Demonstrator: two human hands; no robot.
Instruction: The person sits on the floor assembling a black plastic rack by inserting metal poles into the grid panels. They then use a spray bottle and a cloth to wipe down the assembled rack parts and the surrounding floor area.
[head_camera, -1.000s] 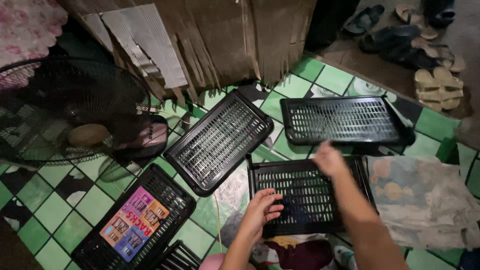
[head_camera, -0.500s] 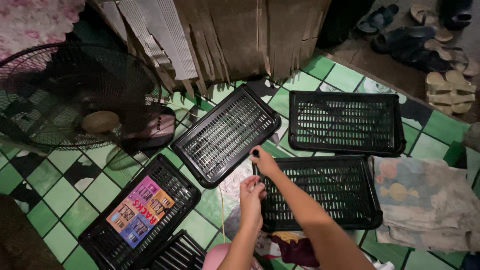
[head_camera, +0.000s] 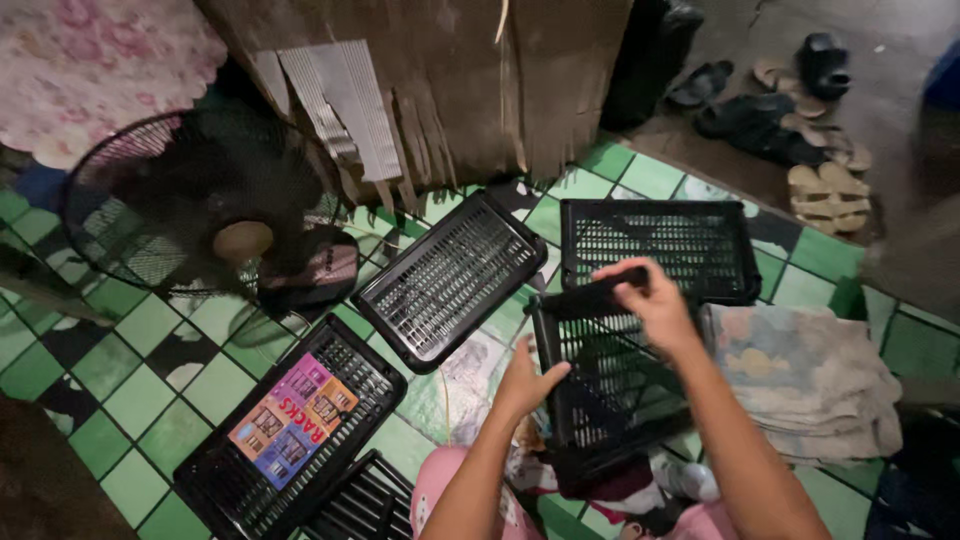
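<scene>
My right hand (head_camera: 648, 300) grips the far edge of a black slatted plastic shelf tray (head_camera: 605, 385) and holds it tilted up off the floor. At the tray's left side, my left hand (head_camera: 528, 381) rests against its rim with fingers spread. Two more black trays lie flat on the green tiled floor: one (head_camera: 450, 277) at an angle to the left, another (head_camera: 655, 247) just beyond the lifted one. A fourth tray (head_camera: 290, 440) at lower left carries a colourful printed card.
A black floor fan (head_camera: 205, 205) stands at left. Torn cardboard (head_camera: 440, 80) leans at the back. A crumpled cloth (head_camera: 805, 375) lies to the right. Sandals and shoes (head_camera: 800, 120) sit on the bare floor at upper right. Another slatted piece (head_camera: 365, 505) lies by my knee.
The near tray lay flat before; now my right hand has taken its far edge and tipped it up toward me. My left hand has shifted to the tray's left rim.
</scene>
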